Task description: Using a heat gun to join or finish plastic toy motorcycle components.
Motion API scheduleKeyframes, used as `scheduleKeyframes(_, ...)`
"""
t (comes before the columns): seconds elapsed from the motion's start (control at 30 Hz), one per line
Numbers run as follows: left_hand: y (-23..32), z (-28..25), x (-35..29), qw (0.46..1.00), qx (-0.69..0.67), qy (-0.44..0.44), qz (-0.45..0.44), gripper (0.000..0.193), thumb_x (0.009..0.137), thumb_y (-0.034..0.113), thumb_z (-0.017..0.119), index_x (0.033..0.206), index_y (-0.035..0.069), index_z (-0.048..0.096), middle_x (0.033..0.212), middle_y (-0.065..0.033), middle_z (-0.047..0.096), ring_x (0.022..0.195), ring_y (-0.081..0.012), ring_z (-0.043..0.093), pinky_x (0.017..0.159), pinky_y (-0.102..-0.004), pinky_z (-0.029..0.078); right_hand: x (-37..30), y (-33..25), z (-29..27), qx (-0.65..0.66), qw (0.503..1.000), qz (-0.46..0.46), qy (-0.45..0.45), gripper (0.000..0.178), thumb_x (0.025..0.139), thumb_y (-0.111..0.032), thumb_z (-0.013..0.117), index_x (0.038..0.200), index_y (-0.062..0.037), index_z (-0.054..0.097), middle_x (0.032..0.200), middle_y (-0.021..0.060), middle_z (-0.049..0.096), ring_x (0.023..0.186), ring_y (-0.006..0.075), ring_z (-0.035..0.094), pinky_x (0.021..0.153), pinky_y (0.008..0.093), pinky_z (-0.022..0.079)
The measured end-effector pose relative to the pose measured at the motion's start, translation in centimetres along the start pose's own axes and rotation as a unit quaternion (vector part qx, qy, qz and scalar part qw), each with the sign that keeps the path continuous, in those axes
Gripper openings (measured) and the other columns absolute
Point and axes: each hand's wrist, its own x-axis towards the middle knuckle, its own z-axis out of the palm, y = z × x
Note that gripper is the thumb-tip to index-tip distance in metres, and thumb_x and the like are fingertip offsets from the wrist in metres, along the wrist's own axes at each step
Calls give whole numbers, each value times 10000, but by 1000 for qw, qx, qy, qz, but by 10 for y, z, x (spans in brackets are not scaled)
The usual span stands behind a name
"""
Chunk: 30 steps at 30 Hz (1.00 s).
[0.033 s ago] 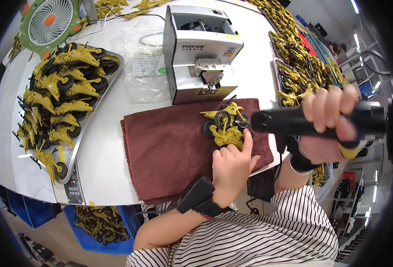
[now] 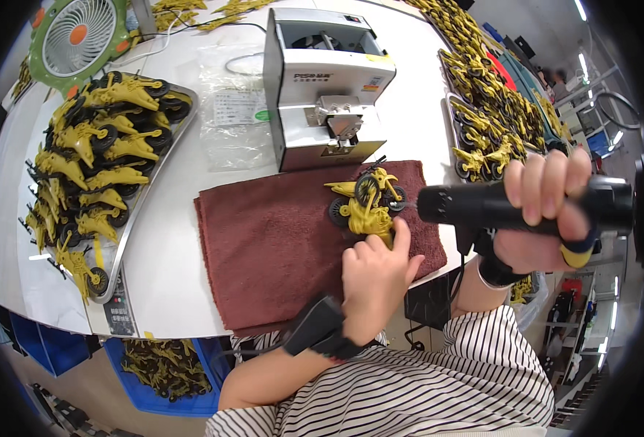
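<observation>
nearest, the left hand (image 2: 371,275) presses its fingers down on a yellow toy motorcycle (image 2: 366,204) lying on its side on the brown towel (image 2: 271,247), likely to pin it steady on the soft pad. just right, the right hand (image 2: 548,218) is clenched around a black electric screwdriver (image 2: 482,205) held level, its tip at the toy. farther off stands a white screw feeder (image 2: 322,80), within reach; far left, a tray (image 2: 158,175) of more toys.
</observation>
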Motion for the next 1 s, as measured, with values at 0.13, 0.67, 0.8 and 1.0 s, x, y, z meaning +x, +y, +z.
scheduleKeyframes(0.13, -34, -38, -17, 996, -41, -83, -13, 360, 722, 368, 671, 1020, 181, 592, 851, -100, 436, 786, -266, 453, 620, -367, 364, -16, -8, -13, 24, 999, 6, 29, 249, 710, -17, 590, 842, -93, 392, 674, 17, 459, 562, 121, 461, 607, 275, 372)
scheduleKeyframes(0.67, -96, -46, -41, 988, -150, 19, -21, 356, 639, 201, 739, 977, 147, 641, 927, 22, 557, 903, -169, 498, 800, -329, 301, -37, 35, 27, 17, 992, 81, -92, 255, 696, 6, 678, 845, -49, 478, 654, 55, 569, 529, 168, 558, 534, 304, 467)
scheduleKeyframes(0.8, -96, -46, -40, 988, -153, 22, -23, 346, 639, 202, 738, 968, 151, 643, 924, 25, 557, 901, -167, 497, 800, -326, 297, -43, 43, 33, 8, 994, 86, -73, 238, 684, 15, 685, 824, -43, 502, 635, 58, 574, 504, 169, 555, 507, 289, 466)
scheduleKeyframes(1.0, -91, -47, -37, 992, -122, 24, -24, 382, 618, 199, 746, 978, 138, 637, 952, 16, 571, 911, -175, 509, 815, -333, 307, -48, 48, 43, -19, 993, 73, -87, 226, 666, 38, 699, 807, -27, 535, 605, 73, 586, 489, 179, 567, 500, 290, 485)
